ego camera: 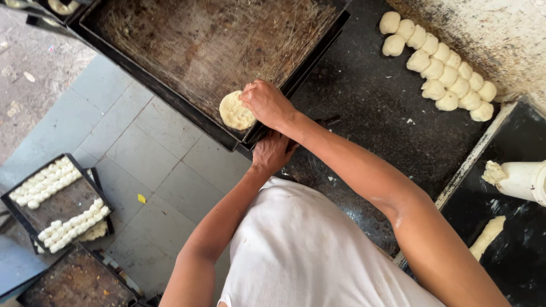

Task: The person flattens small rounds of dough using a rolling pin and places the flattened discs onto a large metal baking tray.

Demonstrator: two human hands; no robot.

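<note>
My right hand presses a flattened round of pale dough onto the near corner of a large dark, greasy baking tray. The fingers curl over the right edge of the dough. My left hand sits just below it, gripping the tray's front edge where it rests on the black worktop. A cluster of several dough balls lies in two rows on the worktop at the upper right, well away from both hands.
On the tiled floor at the left stands a tray with rows of small dough pieces, and another dark tray below it. At the right edge a white tube-shaped tool smeared with dough and a dough strip lie on a black surface.
</note>
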